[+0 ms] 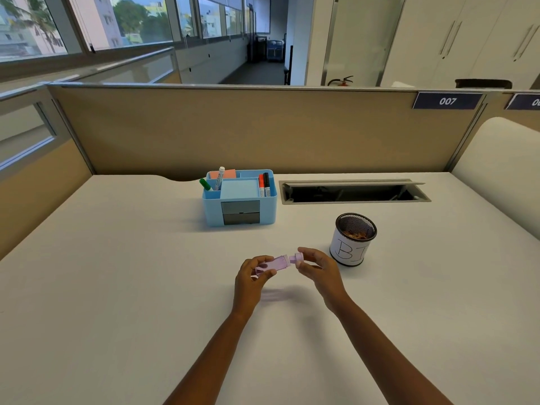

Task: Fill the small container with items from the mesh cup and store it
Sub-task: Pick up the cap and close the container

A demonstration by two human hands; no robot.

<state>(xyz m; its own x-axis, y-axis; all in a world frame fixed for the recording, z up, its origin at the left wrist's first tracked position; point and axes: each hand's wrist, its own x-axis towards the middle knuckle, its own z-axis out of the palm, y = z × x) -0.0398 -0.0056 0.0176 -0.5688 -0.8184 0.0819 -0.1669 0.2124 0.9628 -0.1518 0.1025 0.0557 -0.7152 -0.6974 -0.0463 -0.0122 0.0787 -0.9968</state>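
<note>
A small clear purple container [276,263] lies sideways in the air just above the white desk [146,287]. My left hand [252,277] grips its body. My right hand [317,266] pinches the purple cap [298,257] at the container's right end; the cap looks slightly apart from the neck. To the right stands the black mesh cup [353,238], wrapped in white paper with handwritten letters, with small brownish items inside. The blue desk organiser [239,197] sits behind, with a dark drawer in its front.
The organiser holds several markers [264,185] and note pads. A recessed cable tray [353,191] is open in the desk at the back right. A beige partition [263,127] closes off the far edge, and a white rounded divider [502,171] stands at the right.
</note>
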